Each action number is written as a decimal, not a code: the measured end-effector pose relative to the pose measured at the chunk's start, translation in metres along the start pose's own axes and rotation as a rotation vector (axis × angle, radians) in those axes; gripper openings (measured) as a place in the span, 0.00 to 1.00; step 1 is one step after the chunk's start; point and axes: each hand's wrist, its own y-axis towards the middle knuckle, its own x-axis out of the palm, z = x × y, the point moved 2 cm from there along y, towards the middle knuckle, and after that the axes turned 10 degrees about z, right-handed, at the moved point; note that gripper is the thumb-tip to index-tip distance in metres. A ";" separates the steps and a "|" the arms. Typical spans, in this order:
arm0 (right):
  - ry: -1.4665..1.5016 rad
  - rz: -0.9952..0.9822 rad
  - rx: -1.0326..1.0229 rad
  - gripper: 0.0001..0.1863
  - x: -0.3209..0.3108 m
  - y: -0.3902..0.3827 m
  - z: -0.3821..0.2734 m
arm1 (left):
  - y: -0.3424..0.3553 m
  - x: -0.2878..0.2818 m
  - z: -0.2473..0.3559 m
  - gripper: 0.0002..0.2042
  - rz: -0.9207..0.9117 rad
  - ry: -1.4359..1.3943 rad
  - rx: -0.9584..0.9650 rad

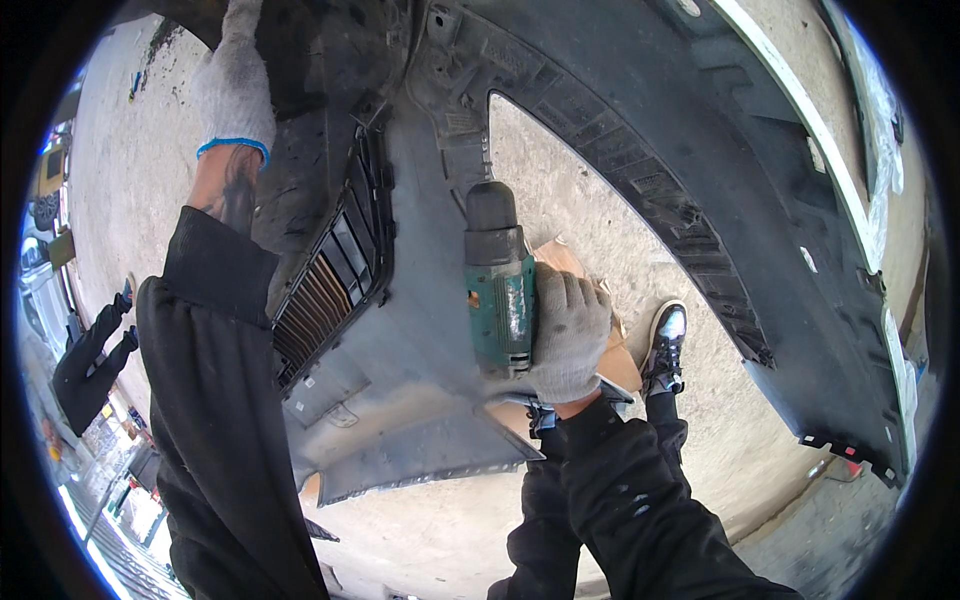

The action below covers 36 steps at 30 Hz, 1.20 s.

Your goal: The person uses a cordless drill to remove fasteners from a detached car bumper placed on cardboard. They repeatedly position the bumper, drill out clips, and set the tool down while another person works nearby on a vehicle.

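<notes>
A grey-white work glove covers my right hand (570, 335), which is wrapped round a worn green and black cordless drill (498, 290). The drill's dark nose points toward the top of the view, over a large grey and black car bumper cover (425, 330) seen from its inner side. My left hand (237, 95), in a similar glove with a blue cuff, reaches to the bumper's dark upper left part. Its fingertips run out at the top edge, so their grip is hidden. A black slatted vent grille (335, 270) sits in the bumper between my arms.
The bumper's long curved arm (690, 190) sweeps down the right side. Brown cardboard (615, 350) lies beneath, on the concrete floor (560, 160). My shoe (665, 345) stands close to it. At far left is another person's dark-trousered leg (90, 365), with vehicles beyond.
</notes>
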 end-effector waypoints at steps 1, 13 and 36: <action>0.009 -0.023 0.005 0.33 0.001 0.001 0.001 | 0.000 0.002 0.001 0.36 -0.012 -0.015 0.009; 0.276 -0.056 -0.042 0.42 0.005 0.011 0.022 | -0.010 0.015 0.004 0.36 -0.082 -0.159 0.116; 0.154 -0.119 -0.047 0.47 0.003 0.019 0.015 | -0.149 0.007 -0.043 0.06 -0.069 0.141 -0.173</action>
